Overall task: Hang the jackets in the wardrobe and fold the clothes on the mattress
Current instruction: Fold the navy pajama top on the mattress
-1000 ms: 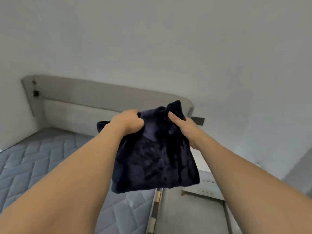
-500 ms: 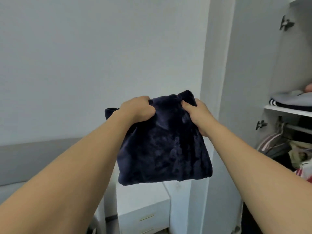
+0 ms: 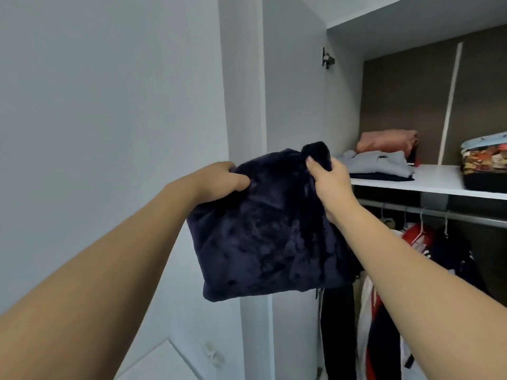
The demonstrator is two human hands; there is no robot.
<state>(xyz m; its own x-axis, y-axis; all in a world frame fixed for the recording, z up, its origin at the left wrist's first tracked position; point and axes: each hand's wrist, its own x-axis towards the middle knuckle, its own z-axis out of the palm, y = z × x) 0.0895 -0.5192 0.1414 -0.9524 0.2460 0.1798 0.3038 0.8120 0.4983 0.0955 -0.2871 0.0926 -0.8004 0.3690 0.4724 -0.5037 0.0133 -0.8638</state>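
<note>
Your left hand point(image 3: 219, 182) and right hand point(image 3: 329, 182) grip a folded navy fleece point(image 3: 269, 237). The wardrobe point(image 3: 296, 91) shelf point(image 3: 439, 181) holds folded clothes point(image 3: 381, 160); hanging jackets point(image 3: 428, 270) are partly hidden.

Ahead of me and to the left stands a plain pale grey wall point(image 3: 104, 119), evenly lit. To my right is an open wardrobe: its white door point(image 3: 293, 100) swung outward, a dark hinge point(image 3: 327, 59) near its top edge, and a brown back panel point(image 3: 406, 100) inside. A white shelf point(image 3: 439, 182) runs across it, above a metal rail point(image 3: 439, 213). At lower left I see the corner of a white cabinet point(image 3: 162, 363).
</note>
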